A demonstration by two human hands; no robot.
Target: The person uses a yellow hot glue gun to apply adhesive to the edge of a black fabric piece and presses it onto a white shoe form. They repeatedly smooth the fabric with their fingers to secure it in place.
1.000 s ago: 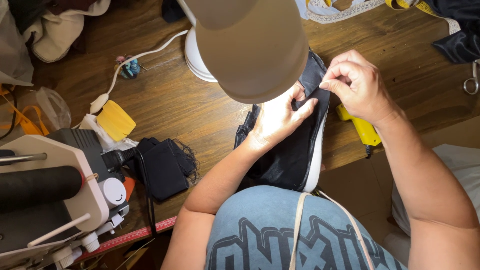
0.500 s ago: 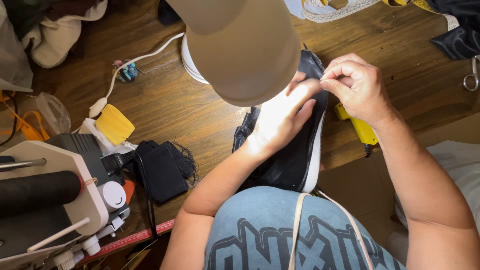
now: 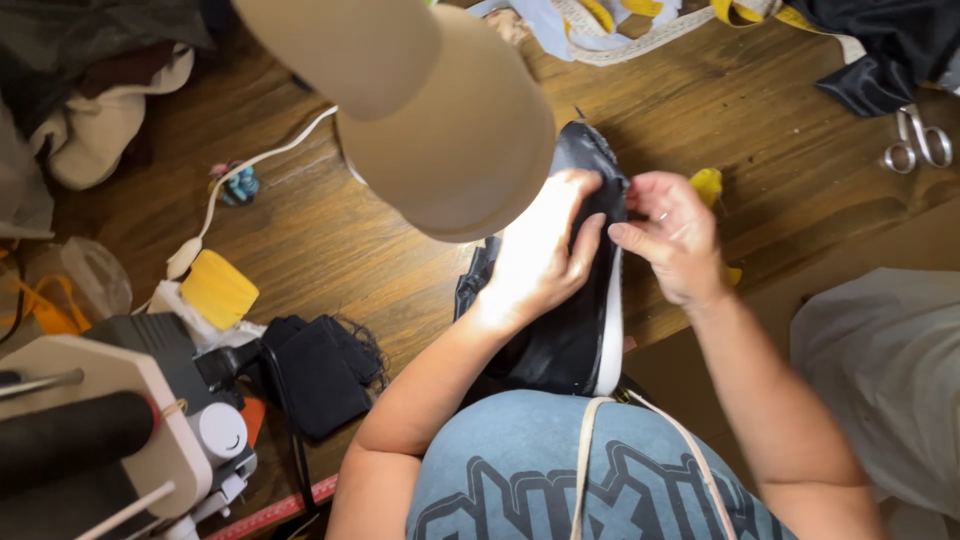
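A black fabric piece with a white edge (image 3: 575, 330) lies on the wooden table in front of me, brightly lit by the lamp. My left hand (image 3: 545, 250) presses flat on top of it, fingers curled over its upper part. My right hand (image 3: 672, 235) grips the fabric's right edge beside the white strip, fingers pinched on it. Both hands meet near the top of the piece. The far end of the fabric (image 3: 578, 145) pokes out past the lamp shade.
A beige lamp shade (image 3: 440, 110) hangs over the table's middle and hides part of it. A sewing machine (image 3: 110, 420) stands at the left with a yellow thread spool (image 3: 218, 290) and black cloth (image 3: 320, 370). Scissors (image 3: 915, 140) lie at the right; a yellow object (image 3: 708, 185) sits behind my right hand.
The view has shifted, so the hands and fabric sit lower in the frame. My right hand has opened from a tight pinch near the top and dropped to the fabric's right edge.
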